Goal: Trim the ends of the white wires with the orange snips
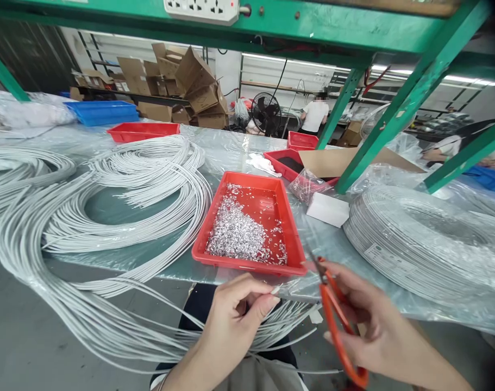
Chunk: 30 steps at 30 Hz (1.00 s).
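- White cables (pixel 190 190) lie in big loose loops over the left half of the table (pixel 231 149); their ends spill over its near edge into the person's lap
- left hand (pixel 235 315), just below the near edge: thumb and forefinger pinched shut on the tip of one cable end, other fingers curled
- right hand (pixel 369 326) grips orange-handled scissors (pixel 332 320), fingers closed through the loops; the blades point up at the near right corner of the red tray (pixel 247 265)
- the tray sits at the near edge and holds a heap of silver clippings (pixel 239 233)
- a wrapped coil (pixel 418 239) of pale cable lies at the right end; its white label (pixel 383 255) carries print too small to read
- a white power strip (pixel 202 8) is fixed on the green frame above, with no readable writing
- cardboard boxes (pixel 190 81) are stacked behind, markings illegible
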Each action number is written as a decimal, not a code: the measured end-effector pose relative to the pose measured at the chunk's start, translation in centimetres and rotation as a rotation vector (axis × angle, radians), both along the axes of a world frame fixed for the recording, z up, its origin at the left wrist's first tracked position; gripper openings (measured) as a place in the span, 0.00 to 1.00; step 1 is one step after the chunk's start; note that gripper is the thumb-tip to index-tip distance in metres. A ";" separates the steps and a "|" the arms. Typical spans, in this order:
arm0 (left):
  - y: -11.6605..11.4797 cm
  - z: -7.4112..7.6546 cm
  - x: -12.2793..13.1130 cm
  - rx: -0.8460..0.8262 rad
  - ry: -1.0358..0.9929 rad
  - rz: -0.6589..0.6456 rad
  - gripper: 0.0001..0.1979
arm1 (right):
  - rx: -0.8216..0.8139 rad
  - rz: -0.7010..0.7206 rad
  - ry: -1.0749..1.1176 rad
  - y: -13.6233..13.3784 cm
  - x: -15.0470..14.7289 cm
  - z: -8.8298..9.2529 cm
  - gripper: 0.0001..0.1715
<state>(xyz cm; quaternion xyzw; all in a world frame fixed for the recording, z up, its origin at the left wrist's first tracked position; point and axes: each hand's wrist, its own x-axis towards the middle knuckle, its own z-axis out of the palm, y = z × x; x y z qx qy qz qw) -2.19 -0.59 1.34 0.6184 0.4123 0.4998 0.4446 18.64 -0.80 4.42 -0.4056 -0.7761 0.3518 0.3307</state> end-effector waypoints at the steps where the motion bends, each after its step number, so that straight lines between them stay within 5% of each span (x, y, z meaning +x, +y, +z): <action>1: 0.0 0.1 0.0 -0.057 -0.042 -0.021 0.10 | -0.029 0.015 0.094 0.1 0.0 0.1 0.34; 5: 0.1 0.3 0.1 -0.318 -0.284 -0.197 0.15 | -0.173 0.088 0.294 0.7 -0.8 0.2 0.24; 9: 0.1 -0.2 0.4 -0.462 -0.548 -0.476 0.15 | -0.179 0.120 0.493 1.3 -2.6 -0.7 0.24; 16: 0.1 -0.8 0.7 -0.645 -0.658 -0.663 0.14 | -0.281 0.315 0.813 1.6 -4.8 -1.9 0.26; 30: 0.8 -1.6 1.0 -0.776 -0.760 -0.831 0.13 | -0.232 0.271 0.673 1.4 -4.0 -1.5 0.25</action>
